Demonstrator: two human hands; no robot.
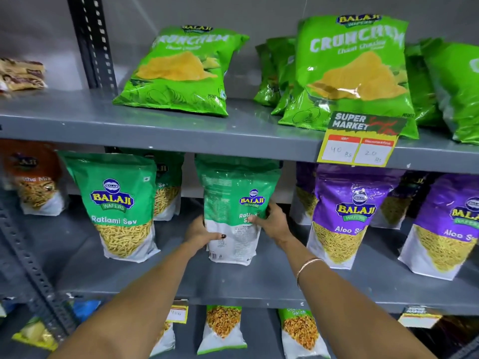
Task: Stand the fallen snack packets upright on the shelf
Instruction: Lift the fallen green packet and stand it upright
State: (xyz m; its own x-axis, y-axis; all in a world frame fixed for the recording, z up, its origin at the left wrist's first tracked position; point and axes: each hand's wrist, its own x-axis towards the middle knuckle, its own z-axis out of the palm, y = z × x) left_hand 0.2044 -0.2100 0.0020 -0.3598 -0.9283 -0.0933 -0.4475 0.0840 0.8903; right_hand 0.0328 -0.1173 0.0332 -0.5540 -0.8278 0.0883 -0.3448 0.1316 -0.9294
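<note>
- The green Ratlami Sev packet stands on the middle shelf, its base down on the grey metal and its top reaching just under the shelf above. It is turned partly away, so the printed back panel and barcode face out on its left side.
- The left hand clasps the packet's lower left edge, thumb across the white part. The right hand grips its right side, fingers wrapped over the label.
- To my eye the step in hand is settling this packet upright. Next it would want a slight turn so the front faces out, then a gentle release so it does not tip.
- Just to its left stands a matching packet reading "Balaji Wafers, Ratlami Sev", with more behind it. To the right are purple Aloo Sev packets, upright.
- On the top shelf a green Crunchem chips bag lies back on its own, and may be the next one to stand up. A second Crunchem bag leans on a row of others.
- A price tag clipped there reads "Super Market", with what looks like 40 Rs and 20 Rs handwritten, though the ink is faint.
</note>
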